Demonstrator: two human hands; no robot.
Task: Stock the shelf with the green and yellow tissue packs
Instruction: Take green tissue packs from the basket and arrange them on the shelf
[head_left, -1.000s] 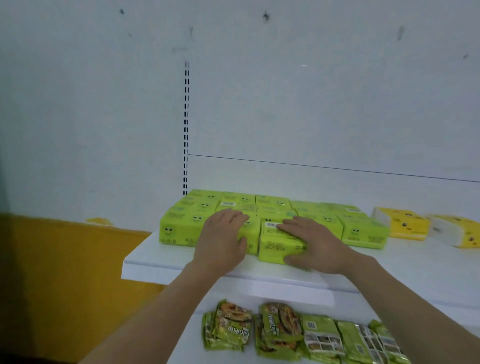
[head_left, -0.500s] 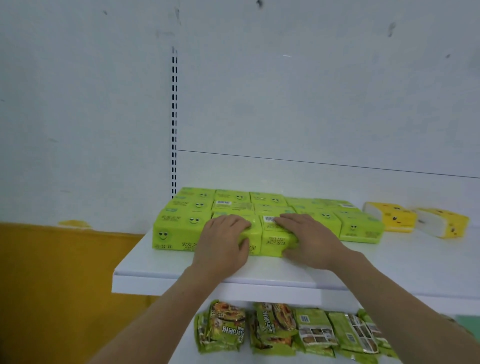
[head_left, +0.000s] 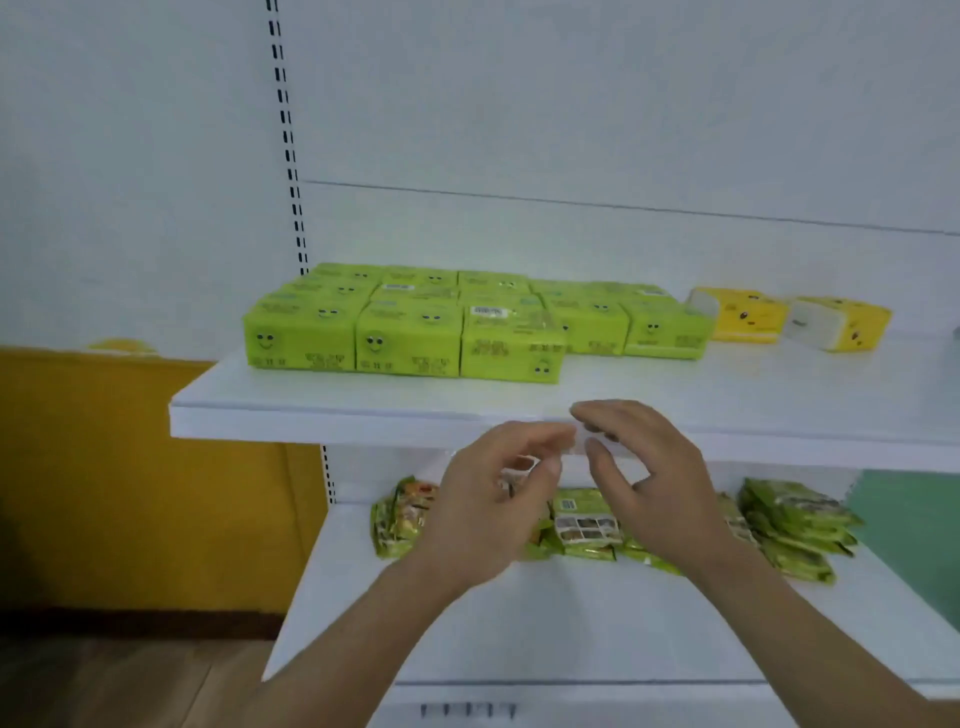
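Observation:
Several green tissue packs (head_left: 410, 340) with smiley faces lie in tight rows on the left part of the upper white shelf (head_left: 332, 410). Two yellow tissue packs (head_left: 743, 314) lie to their right, each turned at an angle. My left hand (head_left: 493, 499) and my right hand (head_left: 644, 467) hover side by side in front of the shelf's front edge, below the green packs. Both hold nothing, fingers loosely bent, and touch no pack.
A lower white shelf (head_left: 519, 623) carries a row of green snack bags (head_left: 587, 530), partly hidden behind my hands. A slotted upright (head_left: 285, 135) runs up the white back panel. A yellow wall (head_left: 130, 467) and wooden floor lie to the left.
Both hands have let go of the front green packs and drawn back below the shelf edge. The packs now sit in line, and my view has moved lower and closer.

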